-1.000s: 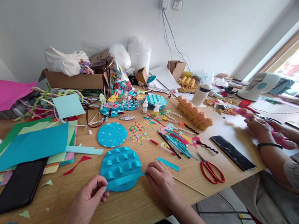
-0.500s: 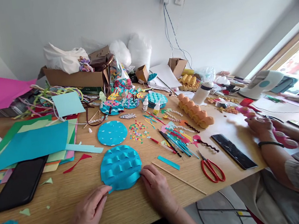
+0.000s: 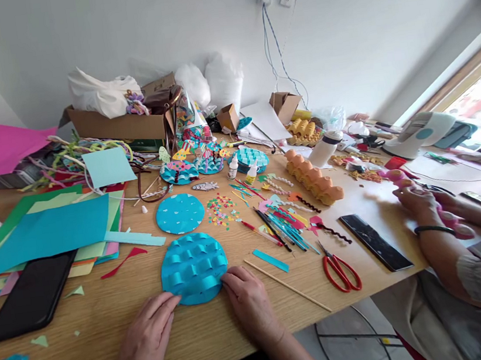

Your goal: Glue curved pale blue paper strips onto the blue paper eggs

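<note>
A round blue paper piece (image 3: pixel 196 297) lies on the wooden table before me, crossed by rows of raised, looped paper strips. Along its lower part arches a wider blue paper strip (image 3: pixel 200 281). My left hand (image 3: pixel 148 334) has its fingers closed together at the strip's left end. At the right end, my right hand (image 3: pixel 249 297) pinches the strip against the round piece's edge; my fingertips hide both ends. Just behind lies another blue disc (image 3: pixel 180 214) with small pale marks. A wooden stick (image 3: pixel 287 286) and a loose blue strip (image 3: pixel 271 261) lie right of my right hand.
Red-handled scissors (image 3: pixel 341 273) and a black phone (image 3: pixel 375 243) lie to the right. Stacked coloured paper (image 3: pixel 47 229) and a dark phone (image 3: pixel 32 296) are at left. Confetti (image 3: pixel 223 210), glue bottles (image 3: pixel 233 168) and an egg carton (image 3: pixel 314 179) stand further back. A co-worker's hands (image 3: pixel 421 203) hold something pink.
My left fingers have moved slightly up and right, now covering the blue tip that stuck out there. My right fingertips have shifted a little left over the strip's end.
</note>
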A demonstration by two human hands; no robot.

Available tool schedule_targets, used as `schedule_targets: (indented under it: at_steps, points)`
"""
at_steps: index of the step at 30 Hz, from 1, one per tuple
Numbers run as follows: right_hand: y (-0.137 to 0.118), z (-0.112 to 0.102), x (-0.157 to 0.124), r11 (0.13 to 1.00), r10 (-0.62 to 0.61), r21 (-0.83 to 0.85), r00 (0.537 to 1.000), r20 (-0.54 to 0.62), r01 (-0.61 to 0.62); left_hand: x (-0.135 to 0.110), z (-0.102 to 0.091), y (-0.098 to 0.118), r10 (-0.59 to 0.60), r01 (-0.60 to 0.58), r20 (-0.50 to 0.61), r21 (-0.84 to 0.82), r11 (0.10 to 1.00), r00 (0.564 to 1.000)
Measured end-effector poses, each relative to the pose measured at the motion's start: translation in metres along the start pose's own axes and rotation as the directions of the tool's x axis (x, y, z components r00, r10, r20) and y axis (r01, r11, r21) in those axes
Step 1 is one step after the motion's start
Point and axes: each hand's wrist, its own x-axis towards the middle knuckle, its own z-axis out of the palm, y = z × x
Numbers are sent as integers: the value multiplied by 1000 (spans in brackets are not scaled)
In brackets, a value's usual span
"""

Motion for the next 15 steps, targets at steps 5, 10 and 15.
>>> schedule_targets:
  at_steps: [5, 10, 15]
  points:
    - [0, -7, -4, 996, -71, 53, 994, -85, 75, 13, -13, 13, -229, 234, 51, -239, 942, 972]
    - [19, -34, -2, 989, -147, -67, 962, -232, 135, 30, -18, 22, -367, 437, 238, -432, 789, 899]
    - [61, -62, 4, 970, -60, -242, 965, -254, -3, 51, -3, 36, -174, 278, 245, -498, 822, 954]
